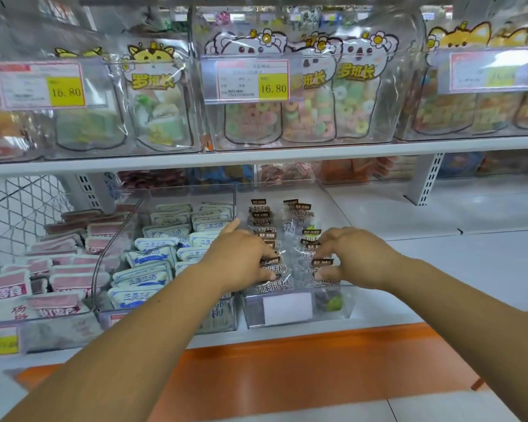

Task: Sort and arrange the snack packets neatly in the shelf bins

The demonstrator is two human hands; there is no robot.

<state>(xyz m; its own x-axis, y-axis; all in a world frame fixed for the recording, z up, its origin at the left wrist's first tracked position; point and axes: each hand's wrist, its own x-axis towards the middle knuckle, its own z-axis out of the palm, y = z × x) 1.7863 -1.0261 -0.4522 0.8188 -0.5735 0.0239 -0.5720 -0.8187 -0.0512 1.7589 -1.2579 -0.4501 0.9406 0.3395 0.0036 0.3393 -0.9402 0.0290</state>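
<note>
Left hand [242,254], right hand [355,254], two packet rows [299,215]

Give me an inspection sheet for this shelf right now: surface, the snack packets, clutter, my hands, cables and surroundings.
Surface: white lower shelf, bare to the right of the bins.
Job's things: brown-labelled packets in two rows in the clear bin; blue-and-white packets in the bin to its left; pink packets further left.
Clutter: greenish item at the clear bin's front right, too blurred to identify.
Grippers: left hand and right hand both in the clear bin, fingers curled on brown-labelled packets near its front.
Cables: nothing seen.
Surroundings: upper shelf with candy bags and price tags; wire mesh at left; orange strip below.
</note>
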